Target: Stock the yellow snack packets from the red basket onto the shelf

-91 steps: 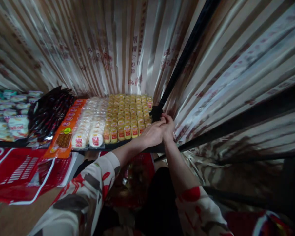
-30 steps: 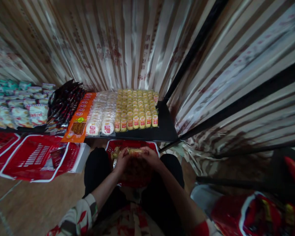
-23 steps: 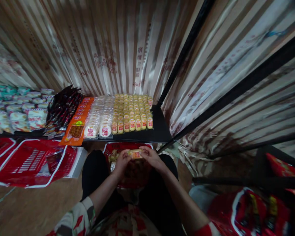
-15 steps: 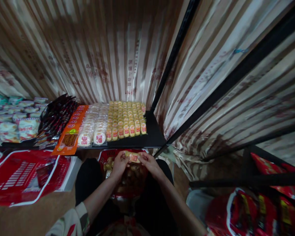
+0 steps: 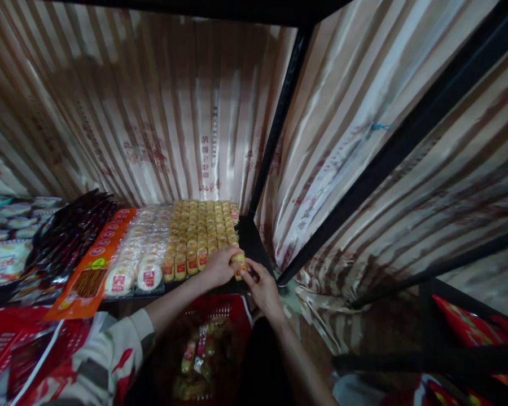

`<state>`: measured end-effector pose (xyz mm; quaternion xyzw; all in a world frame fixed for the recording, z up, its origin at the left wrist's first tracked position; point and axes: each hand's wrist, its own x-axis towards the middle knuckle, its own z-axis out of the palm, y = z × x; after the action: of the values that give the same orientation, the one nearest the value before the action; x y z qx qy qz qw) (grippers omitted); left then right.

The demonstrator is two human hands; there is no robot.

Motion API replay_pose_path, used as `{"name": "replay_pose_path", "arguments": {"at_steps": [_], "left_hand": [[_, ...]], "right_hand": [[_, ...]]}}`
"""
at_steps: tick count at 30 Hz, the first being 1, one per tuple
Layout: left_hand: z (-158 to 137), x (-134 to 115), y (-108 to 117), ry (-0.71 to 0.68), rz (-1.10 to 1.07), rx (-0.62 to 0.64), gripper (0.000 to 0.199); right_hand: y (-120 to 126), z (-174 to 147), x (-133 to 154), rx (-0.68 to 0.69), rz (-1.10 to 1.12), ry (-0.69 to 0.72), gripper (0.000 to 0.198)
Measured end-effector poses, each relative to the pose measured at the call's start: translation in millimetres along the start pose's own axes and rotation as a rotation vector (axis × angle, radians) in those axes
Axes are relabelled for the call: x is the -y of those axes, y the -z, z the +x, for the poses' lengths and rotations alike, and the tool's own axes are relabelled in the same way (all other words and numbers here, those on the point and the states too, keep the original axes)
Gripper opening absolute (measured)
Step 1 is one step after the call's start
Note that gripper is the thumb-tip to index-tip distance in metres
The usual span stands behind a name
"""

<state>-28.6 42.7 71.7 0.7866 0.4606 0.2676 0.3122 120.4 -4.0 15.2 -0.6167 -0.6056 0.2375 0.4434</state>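
Between my two hands is a small yellow-wrapped snack cake (image 5: 239,264) with a red label, held upright at the front right of the shelf. My left hand (image 5: 220,266) grips its upper left side. The fingertips of my right hand (image 5: 263,287) pinch its lower right side. Just left and behind stand tight rows of the same yellow packets (image 5: 203,225) on the black shelf (image 5: 254,248). Below my wrists sits a red basket (image 5: 237,310) with loose yellow packets (image 5: 201,349) in it, partly in shadow.
Left along the shelf lie round white wrapped crackers (image 5: 149,276), an orange snack pack (image 5: 91,276), dark packets (image 5: 68,237) and white bags (image 5: 6,262). Black rack posts (image 5: 275,135) rise at the right before a striped curtain (image 5: 173,101). Another red basket (image 5: 0,332) stands lower left.
Both hands have carried the snack cake from above the basket forward to the right end of the front row, turning it from flat to upright. The view has tilted and shifted.
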Motion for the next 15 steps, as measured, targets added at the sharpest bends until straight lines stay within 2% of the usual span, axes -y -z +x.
{"name": "replay_pose_path", "arguments": {"at_steps": [7,11,15], "left_hand": [[103.1,-2.2,-8.2,0.048,-0.254,-0.180,0.045],[142.6,9.9,-10.3,0.109,-0.204,-0.182,0.044],[164.4,30.2,-4.4,0.096,-0.055,-0.160,0.028]], "right_hand": [[3.2,97.7,-10.3,-0.214,0.004,-0.071,0.044],[-8.3,142.0,-24.0,-0.209,0.027,-0.113,0.038],[-26.3,169.7,-46.3,-0.173,0.021,-0.182,0.035]]}}
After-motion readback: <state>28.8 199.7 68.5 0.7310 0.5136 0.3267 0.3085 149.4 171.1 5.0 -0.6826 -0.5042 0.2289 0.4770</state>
